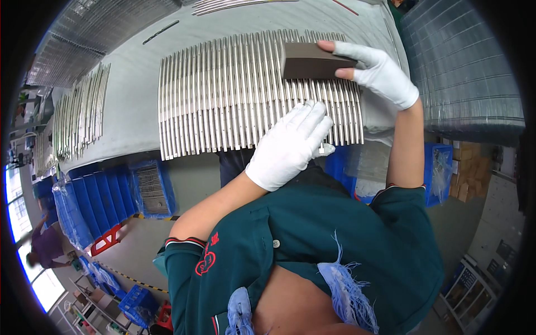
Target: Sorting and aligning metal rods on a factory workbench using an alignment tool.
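A wide row of slim, shiny metal rods (209, 100) lies side by side on the grey-covered table. My right hand (382, 75), in a white glove with bare tips at the thumb and a finger, is closed on a dark brown rectangular block (312, 61). The block rests on or just over the far right part of the row; the contact itself is hidden. Flat across the near ends of the rods lies my left hand (293, 145), also gloved in white, its fingers stretched out and holding nothing.
Another batch of rods (82, 114) lies at the table's left end. A drill bit (161, 32) and more rods (234, 4) are at the far side. Plastic-wrapped stacks (463, 72) stand at right. Blue crates (100, 204) sit below left; a person (47, 245) is beyond.
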`<action>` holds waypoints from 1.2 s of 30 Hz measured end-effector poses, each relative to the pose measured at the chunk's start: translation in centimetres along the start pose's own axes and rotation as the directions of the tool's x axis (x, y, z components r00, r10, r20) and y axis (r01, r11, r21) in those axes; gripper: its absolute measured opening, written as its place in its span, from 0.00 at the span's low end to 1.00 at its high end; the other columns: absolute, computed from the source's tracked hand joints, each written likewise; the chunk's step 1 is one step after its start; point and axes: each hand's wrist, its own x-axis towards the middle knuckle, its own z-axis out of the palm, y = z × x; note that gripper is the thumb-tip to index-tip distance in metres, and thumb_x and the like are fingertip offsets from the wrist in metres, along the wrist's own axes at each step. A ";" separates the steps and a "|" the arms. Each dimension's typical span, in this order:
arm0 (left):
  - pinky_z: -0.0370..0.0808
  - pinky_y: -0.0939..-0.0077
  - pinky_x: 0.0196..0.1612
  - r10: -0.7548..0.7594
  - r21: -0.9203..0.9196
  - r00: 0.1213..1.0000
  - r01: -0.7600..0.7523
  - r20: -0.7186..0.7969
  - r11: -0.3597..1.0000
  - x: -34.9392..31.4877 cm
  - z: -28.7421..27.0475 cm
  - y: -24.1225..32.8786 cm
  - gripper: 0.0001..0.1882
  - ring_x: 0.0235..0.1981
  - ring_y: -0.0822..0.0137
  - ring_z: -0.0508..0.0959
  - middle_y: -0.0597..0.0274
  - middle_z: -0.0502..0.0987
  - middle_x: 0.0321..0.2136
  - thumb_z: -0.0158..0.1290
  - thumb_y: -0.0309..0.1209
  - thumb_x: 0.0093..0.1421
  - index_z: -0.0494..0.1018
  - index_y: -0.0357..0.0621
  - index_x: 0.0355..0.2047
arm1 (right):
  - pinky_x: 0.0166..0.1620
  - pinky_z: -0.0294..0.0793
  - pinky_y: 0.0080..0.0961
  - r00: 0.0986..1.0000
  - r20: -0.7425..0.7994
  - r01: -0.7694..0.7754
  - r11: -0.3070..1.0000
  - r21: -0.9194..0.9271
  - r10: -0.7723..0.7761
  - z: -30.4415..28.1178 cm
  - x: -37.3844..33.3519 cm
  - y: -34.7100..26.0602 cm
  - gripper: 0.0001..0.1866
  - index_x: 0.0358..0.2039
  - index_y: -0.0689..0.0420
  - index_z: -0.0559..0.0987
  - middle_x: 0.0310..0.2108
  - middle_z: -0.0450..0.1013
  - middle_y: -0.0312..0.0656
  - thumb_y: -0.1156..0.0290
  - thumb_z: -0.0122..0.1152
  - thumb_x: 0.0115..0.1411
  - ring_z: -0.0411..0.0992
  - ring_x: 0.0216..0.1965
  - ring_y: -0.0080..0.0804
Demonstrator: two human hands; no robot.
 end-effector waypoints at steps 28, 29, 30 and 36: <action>0.67 0.55 0.64 -0.008 0.024 0.993 0.005 0.122 1.000 0.4 -0.3 0.0 0.35 0.60 0.47 0.71 0.50 0.72 0.56 0.65 0.43 0.51 0.70 0.37 0.56 | 0.68 0.58 0.34 0.975 -0.178 0.035 0.883 -0.469 -0.133 -0.2 10.3 1.0 0.35 0.64 0.63 0.68 0.61 0.69 0.52 0.58 0.65 0.61 0.65 0.64 0.44; 0.67 0.55 0.63 -0.004 0.029 0.994 0.001 0.110 1.000 0.4 -0.3 0.0 0.33 0.59 0.48 0.71 0.50 0.73 0.55 0.65 0.42 0.51 0.71 0.38 0.55 | 0.67 0.59 0.35 0.973 -0.148 0.076 0.855 -0.513 -0.176 -0.2 10.6 1.2 0.36 0.64 0.63 0.69 0.61 0.69 0.53 0.57 0.65 0.60 0.65 0.63 0.45; 0.68 0.55 0.63 -0.002 0.035 0.995 -0.001 0.097 0.999 0.3 -0.3 0.0 0.32 0.59 0.48 0.72 0.50 0.74 0.55 0.64 0.41 0.52 0.71 0.38 0.54 | 0.67 0.59 0.35 0.973 -0.146 0.080 0.856 -0.511 -0.178 -0.3 10.8 1.1 0.36 0.64 0.63 0.69 0.61 0.69 0.53 0.57 0.65 0.60 0.65 0.63 0.45; 0.69 0.56 0.62 -0.005 0.027 0.997 0.003 0.076 1.000 0.2 -0.1 -0.1 0.29 0.58 0.50 0.73 0.51 0.75 0.54 0.64 0.39 0.53 0.73 0.38 0.53 | 0.67 0.58 0.35 0.982 -0.064 0.157 0.963 -0.220 -0.175 -0.2 11.0 0.1 0.37 0.63 0.64 0.70 0.59 0.70 0.52 0.56 0.68 0.59 0.66 0.62 0.44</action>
